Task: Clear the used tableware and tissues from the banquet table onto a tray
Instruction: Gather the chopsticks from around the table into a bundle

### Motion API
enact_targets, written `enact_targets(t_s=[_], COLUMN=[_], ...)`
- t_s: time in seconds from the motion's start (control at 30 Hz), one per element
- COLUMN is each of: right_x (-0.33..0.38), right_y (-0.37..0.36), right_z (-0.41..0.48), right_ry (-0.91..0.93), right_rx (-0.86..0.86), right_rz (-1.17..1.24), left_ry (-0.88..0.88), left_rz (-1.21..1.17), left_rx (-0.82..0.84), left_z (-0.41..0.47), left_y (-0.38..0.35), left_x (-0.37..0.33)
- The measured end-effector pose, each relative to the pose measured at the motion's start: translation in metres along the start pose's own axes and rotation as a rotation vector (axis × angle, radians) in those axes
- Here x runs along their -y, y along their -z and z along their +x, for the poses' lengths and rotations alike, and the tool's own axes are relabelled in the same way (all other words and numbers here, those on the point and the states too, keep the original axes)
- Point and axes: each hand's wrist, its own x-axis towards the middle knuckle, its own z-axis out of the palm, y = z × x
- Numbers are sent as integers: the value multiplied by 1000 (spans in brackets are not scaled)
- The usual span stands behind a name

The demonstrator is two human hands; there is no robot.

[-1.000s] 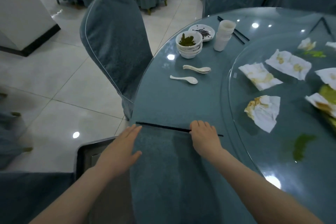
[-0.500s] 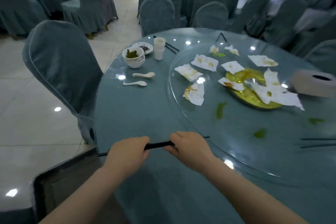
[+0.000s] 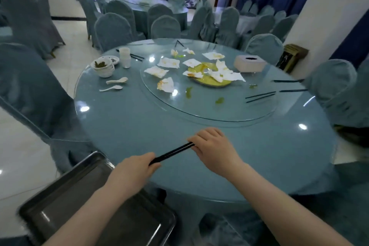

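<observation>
Black chopsticks point(image 3: 173, 152) are held just above the near edge of the round blue table point(image 3: 123, 126). My left hand point(image 3: 132, 171) grips their near end and my right hand point(image 3: 214, 146) grips their far end. A dark metal tray point(image 3: 65, 191) sits below the table edge at lower left, under my left forearm. On the far left of the table stand stacked bowls point(image 3: 103, 67), a small plate point(image 3: 114, 60), stacked cups point(image 3: 125, 57) and two white spoons point(image 3: 114, 84). Several soiled tissues point(image 3: 167, 84) lie on the glass turntable point(image 3: 199, 110).
More black chopsticks point(image 3: 259, 96) lie at the right and far sides of the table. A tissue box point(image 3: 249, 63) stands at the far right. A yellow-green spill point(image 3: 209, 83) covers the turntable's middle. Covered chairs point(image 3: 30, 86) ring the table.
Both hands have closed on the chopsticks and lifted them off the table edge. The camera has tilted up, so the whole table and the tray show.
</observation>
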Motion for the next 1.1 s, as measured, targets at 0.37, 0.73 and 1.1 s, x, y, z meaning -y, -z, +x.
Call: enact_targets(t_s=[0.37, 0.73, 1.1], right_x=[-45, -162, -304], right_y=[90, 198, 241], right_z=[-166, -359, -490], right_ry=[-642, -1086, -1315], right_rx=[62, -93, -376], right_rz=[134, 172, 843], left_ry=[-71, 102, 278], left_rz=[-283, -1254, -1673], left_rx=[-17, 326, 341], left_z=[-29, -22, -1], left_y=[-21, -81, -159], left_x=[-102, -371, -529])
